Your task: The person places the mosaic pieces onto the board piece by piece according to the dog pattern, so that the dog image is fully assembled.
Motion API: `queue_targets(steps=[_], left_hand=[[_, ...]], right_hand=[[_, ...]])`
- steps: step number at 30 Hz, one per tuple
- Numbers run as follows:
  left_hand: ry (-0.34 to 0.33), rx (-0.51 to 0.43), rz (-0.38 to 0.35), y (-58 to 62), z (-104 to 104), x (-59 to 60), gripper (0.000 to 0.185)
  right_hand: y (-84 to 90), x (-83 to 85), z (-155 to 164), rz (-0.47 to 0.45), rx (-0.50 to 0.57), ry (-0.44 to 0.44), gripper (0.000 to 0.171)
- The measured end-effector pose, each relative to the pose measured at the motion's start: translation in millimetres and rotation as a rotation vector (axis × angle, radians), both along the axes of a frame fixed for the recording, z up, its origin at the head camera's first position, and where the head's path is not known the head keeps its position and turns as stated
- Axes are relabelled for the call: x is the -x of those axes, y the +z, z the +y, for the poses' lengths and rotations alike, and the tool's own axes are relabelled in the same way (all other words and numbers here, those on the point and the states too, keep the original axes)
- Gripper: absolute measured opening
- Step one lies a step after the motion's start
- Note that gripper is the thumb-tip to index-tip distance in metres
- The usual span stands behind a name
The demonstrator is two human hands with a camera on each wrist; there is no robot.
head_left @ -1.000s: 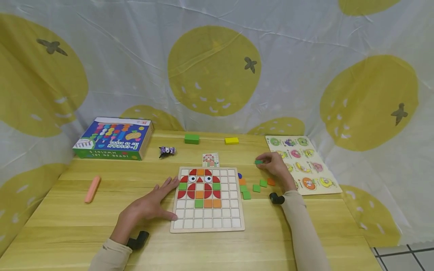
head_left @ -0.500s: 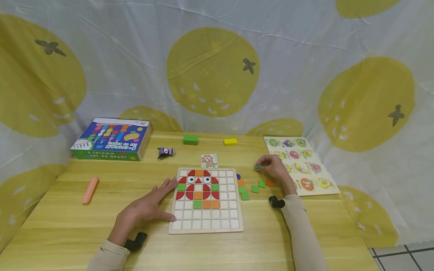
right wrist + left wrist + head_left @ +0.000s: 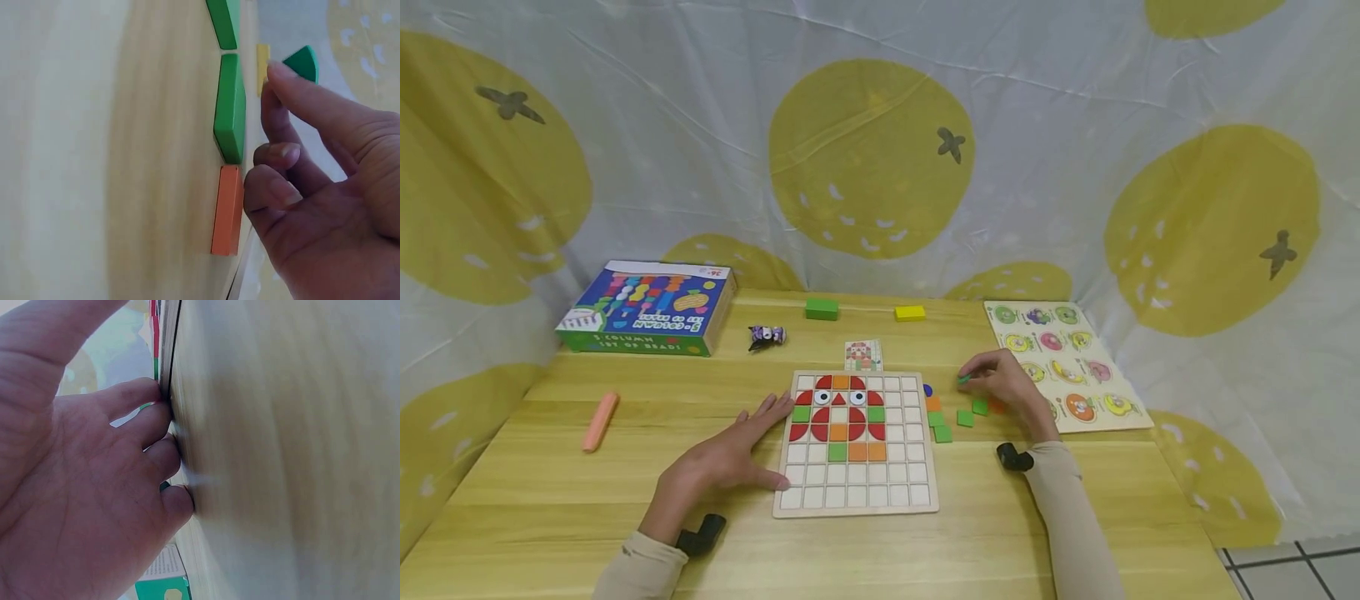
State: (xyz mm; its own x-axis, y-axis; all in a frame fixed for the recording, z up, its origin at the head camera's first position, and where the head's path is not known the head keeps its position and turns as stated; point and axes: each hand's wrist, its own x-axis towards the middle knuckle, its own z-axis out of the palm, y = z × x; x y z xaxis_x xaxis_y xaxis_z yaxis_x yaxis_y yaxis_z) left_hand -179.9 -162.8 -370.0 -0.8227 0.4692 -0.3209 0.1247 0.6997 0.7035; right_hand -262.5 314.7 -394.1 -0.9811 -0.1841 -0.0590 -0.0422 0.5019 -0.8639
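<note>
My right hand (image 3: 1003, 383) pinches a small green piece (image 3: 304, 62) with a curved edge between thumb and fingertips, above the table right of the board. My left hand (image 3: 730, 454) rests at the left edge of the wooden grid board (image 3: 898, 497), thumb at the lower corner and fingers spread along the side. Red, orange and green pieces and two eye discs form a figure in the board's upper left. A small pattern card (image 3: 862, 356) lies just behind the board. Below my right hand lie green tiles (image 3: 966, 418) and an orange tile (image 3: 226, 212).
A fruit puzzle board (image 3: 1120, 379) lies at the right. Behind stand a green block (image 3: 822, 310), a yellow block (image 3: 910, 313) and a small purple-and-black figure (image 3: 767, 337). A bead-set box (image 3: 643, 308) and a salmon-coloured stick (image 3: 600, 422) are at the left.
My right hand has come slightly nearer and to the left with the green piece, now partly covering the orange tile. The left hand keeps its place on the board.
</note>
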Motion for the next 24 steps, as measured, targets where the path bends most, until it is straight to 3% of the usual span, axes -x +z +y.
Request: queue_targets(steps=[9,13,18,24], left_hand=[[-0.008,-0.003,0.013,0.9,-1.0,-0.3,0.122],[-0.009,-0.004,0.011,0.9,-1.1,-0.6,0.122],[-0.002,-0.009,0.003,1.4,-1.1,-1.1,0.122],[0.001,-0.009,0.001,1.6,-0.7,-0.7,0.121]], right_hand=[[-2.6,-4.4,-6.8,0.132,0.037,0.167,0.009],[-1.3,-8.2,-12.4,0.161,0.036,0.19,0.011],[2.5,-13.0,-19.0,0.146,0.039,0.168,0.012],[8.3,-19.8,-29.0,0.08,0.04,0.204,0.013]])
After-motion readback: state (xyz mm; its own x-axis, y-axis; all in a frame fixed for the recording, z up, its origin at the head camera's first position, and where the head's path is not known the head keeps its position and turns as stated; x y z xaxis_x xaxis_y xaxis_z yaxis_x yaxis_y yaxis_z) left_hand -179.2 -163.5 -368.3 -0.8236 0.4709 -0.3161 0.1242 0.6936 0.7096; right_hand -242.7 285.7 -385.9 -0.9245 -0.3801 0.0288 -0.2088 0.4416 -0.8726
